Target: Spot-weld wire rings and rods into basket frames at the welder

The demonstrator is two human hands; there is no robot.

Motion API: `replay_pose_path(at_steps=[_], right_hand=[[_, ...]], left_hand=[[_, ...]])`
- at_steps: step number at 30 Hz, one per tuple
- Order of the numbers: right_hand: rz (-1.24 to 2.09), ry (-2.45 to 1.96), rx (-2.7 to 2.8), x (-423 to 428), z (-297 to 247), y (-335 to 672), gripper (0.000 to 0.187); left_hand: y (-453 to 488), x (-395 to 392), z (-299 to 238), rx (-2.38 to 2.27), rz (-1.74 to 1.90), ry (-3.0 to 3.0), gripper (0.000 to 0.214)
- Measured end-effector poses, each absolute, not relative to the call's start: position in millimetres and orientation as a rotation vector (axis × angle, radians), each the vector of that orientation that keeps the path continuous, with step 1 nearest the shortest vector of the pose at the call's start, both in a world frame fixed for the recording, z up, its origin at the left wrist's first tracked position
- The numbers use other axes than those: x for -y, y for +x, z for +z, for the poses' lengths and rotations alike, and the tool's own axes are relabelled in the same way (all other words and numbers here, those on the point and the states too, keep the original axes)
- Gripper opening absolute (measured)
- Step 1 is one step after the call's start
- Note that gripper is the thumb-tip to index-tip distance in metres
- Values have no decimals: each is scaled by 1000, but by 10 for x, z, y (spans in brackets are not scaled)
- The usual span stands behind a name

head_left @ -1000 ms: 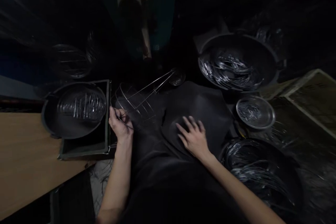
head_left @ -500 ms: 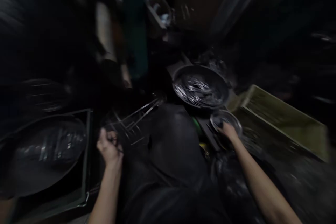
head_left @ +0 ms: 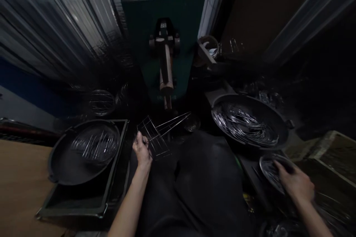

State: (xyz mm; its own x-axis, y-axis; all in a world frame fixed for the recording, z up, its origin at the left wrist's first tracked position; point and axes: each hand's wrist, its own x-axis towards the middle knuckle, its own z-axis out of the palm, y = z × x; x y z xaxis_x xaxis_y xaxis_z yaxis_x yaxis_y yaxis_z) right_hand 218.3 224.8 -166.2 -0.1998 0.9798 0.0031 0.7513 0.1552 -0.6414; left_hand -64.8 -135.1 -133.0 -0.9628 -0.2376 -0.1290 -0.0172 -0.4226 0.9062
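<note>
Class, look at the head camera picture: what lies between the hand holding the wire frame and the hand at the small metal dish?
In the head view, only the person's dark-clothed lap lies between the left hand on the wire frame and the right hand at the small dish.

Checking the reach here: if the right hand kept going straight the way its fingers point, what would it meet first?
Likely the small metal dish: the right hand points up-left with its fingertips already over the rim; whether they touch is unclear.

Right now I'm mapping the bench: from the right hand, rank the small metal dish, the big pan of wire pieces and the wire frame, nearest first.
From the right hand:
1. Small metal dish, under the fingers.
2. Big pan of wire pieces, behind, slightly left.
3. Wire frame, far left, in the left hand.
</note>
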Motion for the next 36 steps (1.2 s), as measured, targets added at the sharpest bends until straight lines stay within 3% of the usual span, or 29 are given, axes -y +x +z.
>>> replay_pose_path(at_steps=[1, 5, 8, 16, 22, 36], right_hand=[[857, -1585, 1947, -2074, -1518, 1979, 13], [1720, -1088, 1790, -1216, -1080, 1020, 38], [2055, -897, 1692, -700, -961, 393, 40], [2119, -736, 1731, -354, -988, -233, 34], [2287, -908, 1505, -315, -927, -279, 31], [2321, -845, 1348, -178, -783, -430, 39]], left_hand=[[-667, 1353, -1336, 1615, -2511, 354, 48], [-714, 1339, -1347, 1585, -2488, 387, 48], [-723, 1341, -1330, 1561, -2506, 411, 47], [-794, 1412, -1283, 1550, -2510, 395, 50], [-843, 1384, -1283, 1550, -2515, 344, 50], [-921, 1381, -1291, 1615, -2492, 359, 49]])
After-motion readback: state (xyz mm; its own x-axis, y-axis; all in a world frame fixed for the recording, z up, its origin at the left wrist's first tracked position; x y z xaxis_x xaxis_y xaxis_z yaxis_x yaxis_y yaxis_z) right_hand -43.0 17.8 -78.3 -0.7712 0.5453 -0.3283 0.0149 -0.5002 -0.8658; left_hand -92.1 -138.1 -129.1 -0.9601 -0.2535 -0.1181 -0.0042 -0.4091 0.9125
